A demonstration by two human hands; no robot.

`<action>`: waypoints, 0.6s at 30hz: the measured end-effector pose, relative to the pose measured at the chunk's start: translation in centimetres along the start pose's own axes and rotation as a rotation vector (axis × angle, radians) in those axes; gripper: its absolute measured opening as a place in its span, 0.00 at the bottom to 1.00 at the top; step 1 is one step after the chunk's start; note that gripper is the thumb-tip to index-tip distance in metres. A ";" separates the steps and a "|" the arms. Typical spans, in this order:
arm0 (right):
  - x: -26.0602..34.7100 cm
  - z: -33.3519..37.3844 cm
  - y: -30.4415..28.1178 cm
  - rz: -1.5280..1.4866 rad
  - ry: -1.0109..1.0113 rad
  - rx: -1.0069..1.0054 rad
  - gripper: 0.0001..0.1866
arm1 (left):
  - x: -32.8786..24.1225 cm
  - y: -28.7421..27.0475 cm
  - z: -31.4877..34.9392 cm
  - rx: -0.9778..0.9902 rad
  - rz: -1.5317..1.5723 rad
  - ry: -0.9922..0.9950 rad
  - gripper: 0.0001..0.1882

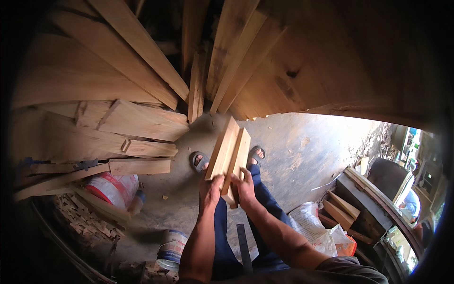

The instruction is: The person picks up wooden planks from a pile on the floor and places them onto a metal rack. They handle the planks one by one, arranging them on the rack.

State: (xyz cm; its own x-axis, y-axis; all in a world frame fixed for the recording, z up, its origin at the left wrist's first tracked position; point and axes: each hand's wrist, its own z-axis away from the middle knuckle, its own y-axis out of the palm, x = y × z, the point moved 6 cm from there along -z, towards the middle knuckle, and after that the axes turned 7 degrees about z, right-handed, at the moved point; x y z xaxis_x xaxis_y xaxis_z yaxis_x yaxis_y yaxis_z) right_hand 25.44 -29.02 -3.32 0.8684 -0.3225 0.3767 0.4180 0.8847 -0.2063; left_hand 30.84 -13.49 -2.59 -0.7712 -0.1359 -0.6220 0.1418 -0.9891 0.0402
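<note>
Shadowed background planks (139,49) run out of view above; both hands (211,190) (243,187) clamp two wooden pieces (222,150) (238,160), undersides hidden.

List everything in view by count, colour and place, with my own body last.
Held wood pieces: two, light brown, side by side between the hands
Long planks: several, brown, top
Stacked boards: several, pale brown, left
Container: one, red and white, left, below the boards
Bucket: one, white and blue, bottom, left of the legs
Scrap wood: many, brown, lower left
Sack: one, mostly white, lower right
Offcuts: several, brown, beside the sack
Floor: one, grey, centre
Right-edge clutter: unclear
Sandals: two, dark, on the feet
Trousers: one pair, dark blue, bottom centre
Left hand; right hand: bare, centre
</note>
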 end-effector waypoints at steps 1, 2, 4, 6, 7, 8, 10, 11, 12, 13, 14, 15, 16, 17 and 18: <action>0.5 2.0 -0.5 -0.048 -0.081 0.009 0.37 | -1.8 0.3 2.1 0.078 -0.035 -0.039 0.24; 1.2 4.6 -0.7 -0.088 -0.160 0.037 0.38 | -1.3 -1.0 4.0 0.063 -0.038 0.058 0.25; 2.7 11.7 -2.1 -0.261 0.033 -0.002 0.38 | -4.3 -1.0 9.1 0.033 -0.008 0.076 0.28; 3.0 17.2 -3.8 -0.451 0.216 0.237 0.40 | -7.2 -1.5 15.0 -0.025 0.137 0.071 0.30; 3.8 20.0 -4.4 -0.584 0.208 0.447 0.41 | -8.8 -1.5 17.9 0.011 0.144 0.075 0.29; 5.2 22.6 -4.8 -0.698 0.205 0.664 0.42 | -11.9 -0.7 20.7 0.007 0.168 0.195 0.26; 6.5 26.9 -5.6 -0.625 0.219 0.668 0.43 | -13.5 -1.0 24.9 -0.014 0.155 0.206 0.25; 7.3 28.9 -6.0 -0.533 0.210 0.674 0.42 | -14.3 -1.2 26.8 -0.038 0.175 0.192 0.27; 8.3 30.8 -6.3 -0.435 0.205 0.676 0.42 | -14.7 -1.0 28.0 -0.037 0.204 0.251 0.26; 8.1 32.0 -6.8 -0.395 0.192 0.702 0.42 | -14.3 -1.5 29.4 -0.057 0.224 0.304 0.25; 7.4 32.5 -6.8 -0.351 0.196 0.733 0.42 | -14.8 -2.4 31.3 -0.094 0.239 0.348 0.24; 6.9 33.4 -6.6 -0.390 0.212 0.815 0.43 | -15.1 -3.0 32.5 -0.090 0.186 0.306 0.22; 7.6 34.1 -5.4 -0.374 0.190 0.894 0.43 | -15.6 -3.8 33.1 -0.099 0.140 0.266 0.21; 7.1 35.4 -5.1 -0.343 0.255 0.944 0.43 | -12.6 -5.4 33.3 -0.154 0.146 0.314 0.20; 7.5 36.9 -4.4 -0.308 0.305 0.982 0.43 | -13.8 -6.1 34.3 -0.195 0.158 0.368 0.20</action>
State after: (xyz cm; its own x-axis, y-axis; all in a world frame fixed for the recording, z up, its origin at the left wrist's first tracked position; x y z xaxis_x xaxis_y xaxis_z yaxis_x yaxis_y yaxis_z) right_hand 20.27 -22.86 33.74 0.8488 -0.5284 0.0190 0.3510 0.5901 0.7270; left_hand 19.33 -7.50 32.52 -0.4635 -0.2201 -0.8583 0.3815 -0.9238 0.0309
